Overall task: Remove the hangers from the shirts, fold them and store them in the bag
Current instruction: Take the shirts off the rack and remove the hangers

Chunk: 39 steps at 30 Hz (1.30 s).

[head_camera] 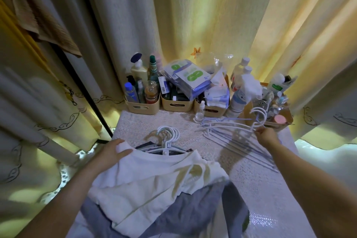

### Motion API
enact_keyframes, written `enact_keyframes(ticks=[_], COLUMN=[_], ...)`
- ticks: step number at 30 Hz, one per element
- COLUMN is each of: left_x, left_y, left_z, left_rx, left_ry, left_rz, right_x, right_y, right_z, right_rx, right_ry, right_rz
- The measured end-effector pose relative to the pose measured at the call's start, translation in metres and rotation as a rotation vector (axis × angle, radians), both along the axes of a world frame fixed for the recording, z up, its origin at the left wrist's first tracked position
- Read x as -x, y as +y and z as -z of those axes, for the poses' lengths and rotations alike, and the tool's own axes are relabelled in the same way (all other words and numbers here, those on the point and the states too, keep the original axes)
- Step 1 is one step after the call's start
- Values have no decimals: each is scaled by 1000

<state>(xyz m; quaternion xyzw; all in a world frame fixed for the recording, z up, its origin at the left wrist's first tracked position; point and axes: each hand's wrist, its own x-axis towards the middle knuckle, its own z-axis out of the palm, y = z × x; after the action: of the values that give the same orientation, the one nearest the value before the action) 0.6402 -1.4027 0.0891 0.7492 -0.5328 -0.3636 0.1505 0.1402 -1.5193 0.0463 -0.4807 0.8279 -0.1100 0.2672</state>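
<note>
A white shirt (154,176) with a pale gold print lies on top of a pile on the table (260,189), over a grey-blue garment (193,212). My left hand (114,152) grips the shirt's left shoulder by the collar. Hooks of several white hangers (170,135) stick out above the collar, still inside the pile. My right hand (267,135) pinches a white hanger (257,116) near its hook, over a heap of loose white hangers (237,141) at the table's right. No bag is in view.
Three beige baskets (176,105) with bottles and packets line the table's far edge. More bottles (241,87) and a cardboard box (280,120) stand at the back right. Curtains (193,15) hang close behind and on both sides.
</note>
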Motion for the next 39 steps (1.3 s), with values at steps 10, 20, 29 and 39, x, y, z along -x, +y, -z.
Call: enact_keyframes(ticks=[10,20,29,39], left_x=[24,45,46,29], left_y=[32,29,11,2], left_z=[-33,2,43,38], left_rx=[-518,-98,174,79], left_ry=[147,199,-321,166], left_rz=[874,307,245,243], right_x=[-109,-188,-156,-161], right_y=[36,87,96,121], right_z=[-23,-51,-62,-35], right_rx=[296,-428,-161,-30], right_ry=[-221,-233,-156,-191], right_rz=[-64,-1190,-866,-481])
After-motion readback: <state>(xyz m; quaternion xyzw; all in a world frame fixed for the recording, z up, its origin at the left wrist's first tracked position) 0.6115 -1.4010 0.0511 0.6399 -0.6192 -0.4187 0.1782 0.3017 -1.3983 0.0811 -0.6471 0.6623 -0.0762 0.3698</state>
